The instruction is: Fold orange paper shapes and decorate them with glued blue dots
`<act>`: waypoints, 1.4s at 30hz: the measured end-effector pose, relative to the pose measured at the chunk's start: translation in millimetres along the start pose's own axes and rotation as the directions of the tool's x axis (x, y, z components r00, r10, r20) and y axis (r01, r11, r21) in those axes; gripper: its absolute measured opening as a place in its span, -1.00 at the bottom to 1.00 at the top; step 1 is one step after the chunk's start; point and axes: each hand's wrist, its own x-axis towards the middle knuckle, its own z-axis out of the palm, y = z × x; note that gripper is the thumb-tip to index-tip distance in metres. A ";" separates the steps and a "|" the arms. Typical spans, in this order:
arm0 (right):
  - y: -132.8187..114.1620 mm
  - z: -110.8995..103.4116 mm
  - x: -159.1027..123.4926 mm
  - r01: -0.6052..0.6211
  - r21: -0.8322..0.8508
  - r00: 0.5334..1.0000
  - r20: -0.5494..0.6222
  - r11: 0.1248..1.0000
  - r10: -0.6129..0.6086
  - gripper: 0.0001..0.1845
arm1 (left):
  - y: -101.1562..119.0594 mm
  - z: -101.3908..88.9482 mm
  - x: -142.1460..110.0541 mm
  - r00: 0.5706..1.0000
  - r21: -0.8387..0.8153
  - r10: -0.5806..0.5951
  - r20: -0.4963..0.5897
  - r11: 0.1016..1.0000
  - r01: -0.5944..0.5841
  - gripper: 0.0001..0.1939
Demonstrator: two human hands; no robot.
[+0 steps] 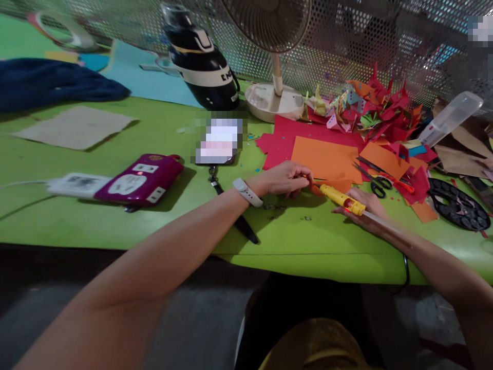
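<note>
A yellow hot glue gun point(339, 198) with a clear glue stick out of its back is gripped in my right hand point(365, 203). Its tip points left, toward my left hand point(287, 178). My left fingers are closed in a pinch on a small orange paper piece point(335, 183), which lies partly behind the gun; its full shape is hidden. Just beyond my hands are a flat orange sheet point(327, 154) and a red sheet point(283, 136). Scissors point(379, 185) with black handles lie right of the orange sheet.
Folded paper pieces point(379, 103) are heaped at the back right, near a black palette point(458, 205). A fan point(273, 103) and a black bottle point(208, 72) stand at the back. Left of my hands are a phone point(221, 140) with a strap and a purple power outlet point(144, 180).
</note>
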 end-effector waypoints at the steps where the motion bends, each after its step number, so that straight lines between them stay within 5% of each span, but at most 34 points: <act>1: -0.8 -0.6 0.2 -0.009 0.014 1.000 0.002 1.000 0.009 -0.58 | 0.2 -0.1 -0.2 1.000 0.002 -0.001 -0.001 1.000 0.001 -0.88; 19: -2.0 0.4 -0.5 0.042 -0.041 0.999 -0.020 0.998 -0.043 -0.58 | -1.7 -0.8 0.1 1.000 -0.015 0.008 0.005 1.000 -0.008 -0.89; 24: -2.5 -14.8 -1.6 0.064 -0.061 0.969 -0.236 0.996 -0.077 -0.65 | 0.3 -0.4 -1.5 0.998 -0.013 0.059 0.016 0.998 -0.059 -0.87; 30: -2.1 -61.2 -0.2 -0.149 -0.129 0.859 -0.509 0.980 0.064 -0.76 | 0.3 -0.3 -4.0 0.994 -0.026 0.104 0.027 0.994 -0.103 -0.86; 38: 43.2 -112.7 -37.2 -0.295 -0.333 0.933 -0.304 0.896 0.194 -0.65 | -0.2 -0.2 -1.2 0.999 -0.023 0.035 0.029 0.999 -0.034 -0.90; 42: 66.8 -120.1 -85.2 -0.492 -0.354 0.862 -0.324 0.795 0.389 -0.67 | -1.9 0.2 0.6 1.000 0.002 0.007 0.019 1.000 -0.007 -0.90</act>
